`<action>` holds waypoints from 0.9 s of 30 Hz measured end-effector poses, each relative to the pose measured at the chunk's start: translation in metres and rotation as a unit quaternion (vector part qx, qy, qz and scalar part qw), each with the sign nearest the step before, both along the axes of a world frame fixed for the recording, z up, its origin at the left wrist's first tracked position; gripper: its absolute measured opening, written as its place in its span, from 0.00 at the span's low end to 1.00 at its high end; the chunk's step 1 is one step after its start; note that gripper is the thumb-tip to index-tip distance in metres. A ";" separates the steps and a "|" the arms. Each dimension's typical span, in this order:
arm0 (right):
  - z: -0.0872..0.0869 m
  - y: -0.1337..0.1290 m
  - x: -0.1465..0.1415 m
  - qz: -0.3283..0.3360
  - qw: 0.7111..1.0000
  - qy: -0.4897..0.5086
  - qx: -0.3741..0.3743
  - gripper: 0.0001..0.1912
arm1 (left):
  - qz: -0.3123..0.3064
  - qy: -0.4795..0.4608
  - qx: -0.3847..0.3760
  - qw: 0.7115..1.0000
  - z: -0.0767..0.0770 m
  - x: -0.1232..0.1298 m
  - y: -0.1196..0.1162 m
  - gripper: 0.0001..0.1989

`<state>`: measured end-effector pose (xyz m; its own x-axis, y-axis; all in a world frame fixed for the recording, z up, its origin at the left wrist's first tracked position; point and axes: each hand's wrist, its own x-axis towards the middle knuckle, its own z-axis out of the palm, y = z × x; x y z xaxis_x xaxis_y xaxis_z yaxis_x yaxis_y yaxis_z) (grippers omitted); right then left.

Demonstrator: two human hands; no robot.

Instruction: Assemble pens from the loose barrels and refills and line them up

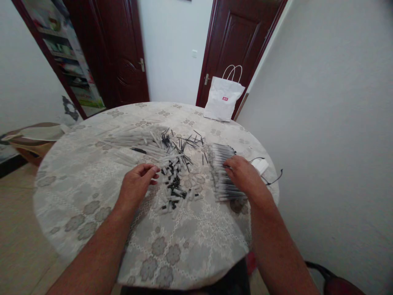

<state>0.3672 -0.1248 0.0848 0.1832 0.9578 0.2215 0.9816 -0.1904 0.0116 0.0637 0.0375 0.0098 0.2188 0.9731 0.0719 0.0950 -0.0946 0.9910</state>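
My left hand point(139, 180) hovers at the left edge of a loose pile of pen caps point(173, 190), clear with black parts. Its fingers are loosely bent and apart, with nothing visible in them. My right hand point(244, 174) rests at a row of pens point(222, 153) laid side by side, its fingertips bent down onto them. Whatever sits between those fingertips is hidden. Thin black refills or tips point(186, 143) lie scattered behind the caps. Long clear pen barrels point(132, 139) are heaped at the back left, with one black piece point(138, 150) among them.
A patterned cloth covers the round table point(153, 246). A white paper bag point(224, 98) stands at the far edge. Right of the pens lies a white object point(260, 165) with a dark cord point(276, 178). A brown bag point(37, 137) is beyond the table's left side.
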 end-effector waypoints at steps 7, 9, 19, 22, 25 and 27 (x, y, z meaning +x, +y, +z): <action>-0.018 -0.010 0.020 -0.070 0.996 -0.015 -0.048 0.11 | 0.085 0.006 0.029 0.996 -0.006 -0.009 0.011 0.16; -0.021 -0.010 0.019 -0.088 0.995 -0.020 -0.046 0.11 | 0.099 0.006 0.033 0.995 -0.006 -0.010 0.012 0.15; -0.025 0.000 -0.014 -0.033 0.999 -0.012 0.001 0.13 | 0.138 0.076 0.059 0.986 -0.015 -0.017 0.021 0.17; -0.028 0.010 -0.032 0.019 1.000 -0.011 -0.005 0.12 | 0.134 0.131 0.095 0.978 -0.017 -0.020 0.021 0.15; -0.032 0.015 -0.041 0.032 0.999 -0.009 -0.020 0.10 | 0.118 0.173 0.114 0.971 -0.015 -0.020 0.018 0.14; -0.033 0.012 -0.043 0.029 0.999 -0.003 -0.020 0.11 | 0.115 0.195 0.120 0.967 -0.011 -0.019 0.016 0.14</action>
<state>0.3239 -0.1129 0.0516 0.1249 0.9748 0.1847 0.9910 -0.1316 0.0243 0.0445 0.0531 -0.0011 0.0540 0.9650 0.2566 0.5036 -0.2482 0.8275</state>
